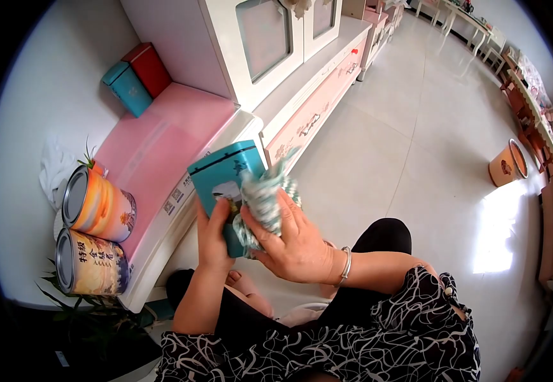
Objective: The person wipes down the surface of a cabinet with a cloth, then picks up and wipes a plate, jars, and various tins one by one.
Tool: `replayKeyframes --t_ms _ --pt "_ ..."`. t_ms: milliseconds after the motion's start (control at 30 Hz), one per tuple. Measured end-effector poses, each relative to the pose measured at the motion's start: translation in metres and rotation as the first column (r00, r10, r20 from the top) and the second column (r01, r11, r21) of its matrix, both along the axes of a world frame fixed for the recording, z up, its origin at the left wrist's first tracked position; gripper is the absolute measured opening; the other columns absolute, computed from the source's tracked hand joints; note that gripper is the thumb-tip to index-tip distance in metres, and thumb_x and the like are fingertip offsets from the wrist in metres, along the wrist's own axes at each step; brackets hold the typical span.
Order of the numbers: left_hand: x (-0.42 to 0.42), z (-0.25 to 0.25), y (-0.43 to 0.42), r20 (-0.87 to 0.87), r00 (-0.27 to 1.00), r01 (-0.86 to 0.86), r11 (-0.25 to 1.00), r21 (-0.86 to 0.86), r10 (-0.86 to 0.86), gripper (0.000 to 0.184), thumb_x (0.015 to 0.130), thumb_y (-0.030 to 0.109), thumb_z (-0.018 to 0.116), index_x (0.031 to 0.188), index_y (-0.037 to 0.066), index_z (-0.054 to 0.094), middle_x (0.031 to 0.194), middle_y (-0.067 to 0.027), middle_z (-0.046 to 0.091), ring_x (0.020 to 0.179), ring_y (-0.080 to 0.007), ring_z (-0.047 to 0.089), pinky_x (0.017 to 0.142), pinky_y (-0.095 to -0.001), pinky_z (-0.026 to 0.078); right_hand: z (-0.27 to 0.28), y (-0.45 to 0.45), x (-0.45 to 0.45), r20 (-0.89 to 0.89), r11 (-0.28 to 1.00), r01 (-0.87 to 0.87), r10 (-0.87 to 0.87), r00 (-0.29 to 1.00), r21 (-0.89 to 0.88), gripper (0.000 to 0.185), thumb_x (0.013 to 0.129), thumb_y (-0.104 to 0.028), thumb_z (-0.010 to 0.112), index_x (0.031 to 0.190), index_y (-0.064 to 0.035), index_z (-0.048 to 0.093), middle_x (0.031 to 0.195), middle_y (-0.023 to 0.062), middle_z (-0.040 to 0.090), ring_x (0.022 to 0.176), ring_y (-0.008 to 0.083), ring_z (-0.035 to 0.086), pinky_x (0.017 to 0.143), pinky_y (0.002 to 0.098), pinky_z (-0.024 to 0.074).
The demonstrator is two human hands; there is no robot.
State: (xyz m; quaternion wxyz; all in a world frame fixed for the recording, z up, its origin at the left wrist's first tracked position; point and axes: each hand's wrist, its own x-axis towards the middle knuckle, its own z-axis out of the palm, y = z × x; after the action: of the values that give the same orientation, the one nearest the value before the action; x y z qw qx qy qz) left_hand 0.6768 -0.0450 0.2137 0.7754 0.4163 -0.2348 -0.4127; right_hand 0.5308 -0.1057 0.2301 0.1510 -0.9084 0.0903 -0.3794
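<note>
My left hand [215,237] grips a teal tin box [220,170] from its lower left side, with the thumb across its printed front. The box is tilted and held above my lap, near the edge of the pink-topped cabinet. Bunched in my right hand [297,251] is a green-and-white patterned cloth [265,207], pressed against the right side of the box. The cloth is slightly blurred and covers part of the printed picture. My right wrist wears a silver bracelet [346,266].
On the pink cabinet top [162,134] stand another teal tin [128,88] and a red tin [149,67] at the back. Two round printed cans, one orange [101,202] and one yellow [95,261], stand at the left. A white cabinet [276,95] rises ahead; an orange bucket [504,169] stands on the tiled floor.
</note>
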Motion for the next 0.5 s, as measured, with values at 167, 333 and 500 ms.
replayKeyframes --t_ms 167,333,500 --pt "-0.002 -0.007 0.005 0.092 0.992 0.075 0.994 0.083 -0.082 0.055 0.086 0.012 0.051 0.132 0.008 0.022 0.122 -0.0079 0.04 0.109 -0.0168 0.042 0.092 -0.0299 0.035 0.008 -0.012 0.0 0.059 0.996 -0.07 0.072 0.996 -0.047 0.039 0.067 -0.018 0.064 0.101 -0.0006 0.056 0.127 0.0272 0.032 0.117 0.0436 0.034 0.093 0.0525 0.0315" --pt "-0.019 -0.003 0.004 0.308 0.907 0.239 0.952 0.189 -0.288 0.069 0.076 0.002 0.055 0.133 0.006 0.016 0.119 -0.0108 0.038 0.11 -0.0183 0.039 0.093 -0.0305 0.033 0.027 -0.032 -0.004 0.0 0.985 0.102 -0.103 0.995 -0.142 0.033 0.07 -0.022 0.063 0.099 -0.0084 0.059 0.122 0.0186 0.044 0.116 0.0306 0.039 0.093 0.0504 0.0285" --pt "-0.025 0.003 0.004 0.482 0.785 0.33 0.921 0.206 -0.389 0.08 0.072 0.007 0.068 0.134 0.005 0.017 0.115 -0.0134 0.041 0.107 -0.0205 0.042 0.09 -0.0332 0.036 0.024 -0.056 -0.012 -0.105 0.966 0.207 -0.192 0.976 0.155 0.036 0.078 -0.032 0.058 0.107 -0.0105 0.053 0.073 0.0125 0.057 0.064 0.0292 0.058 0.053 0.0387 0.0458"
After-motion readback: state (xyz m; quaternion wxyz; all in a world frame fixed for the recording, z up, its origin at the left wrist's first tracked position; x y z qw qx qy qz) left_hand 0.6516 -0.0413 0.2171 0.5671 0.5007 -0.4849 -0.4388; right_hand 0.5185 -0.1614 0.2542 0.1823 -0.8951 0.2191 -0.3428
